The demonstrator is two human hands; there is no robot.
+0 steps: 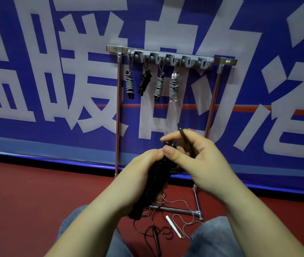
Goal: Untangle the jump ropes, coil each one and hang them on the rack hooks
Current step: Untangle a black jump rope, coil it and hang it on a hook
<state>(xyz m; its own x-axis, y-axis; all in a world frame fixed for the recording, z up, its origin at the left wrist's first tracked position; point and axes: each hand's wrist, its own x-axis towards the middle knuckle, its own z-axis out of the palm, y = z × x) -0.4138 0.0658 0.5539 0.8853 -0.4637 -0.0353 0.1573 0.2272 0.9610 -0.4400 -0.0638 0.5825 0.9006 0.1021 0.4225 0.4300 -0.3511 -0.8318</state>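
Both hands are working in front of the rack at mid-frame. The left hand (143, 166) is gripping a black bundle of jump rope handles (153, 184), fingers curled round its upper end; the bundle is slanting down toward the lower left, its lower end showing below the wrist. The right hand (190, 153) is pinching a dark rope strand (185, 140) between thumb and forefinger, the strand running up past the fingers and ending just above them. The thumb tips of the two hands are nearly touching.

The rack (118, 108) is standing on the red floor (27, 191) against a blue banner (36, 52) with large white characters. Its grey hook bar (171, 59) is carrying four coiled ropes side by side: a grey coil with black handles (129, 84) on the leftmost hook, a black coil (144, 82) next, a second grey coil with dark handles (159, 87), then a grey coil with white handles (174, 86). The hooks to the right of these are carrying nothing.

On the floor between the person's knees, loose ropes are lying tangled: a white handle (173, 227) with thin grey cord (182, 217) looping beside it, and a dark handle (155, 236) with dark cord looped round it. Blue denim (216, 238) is covering both legs at the bottom edge.
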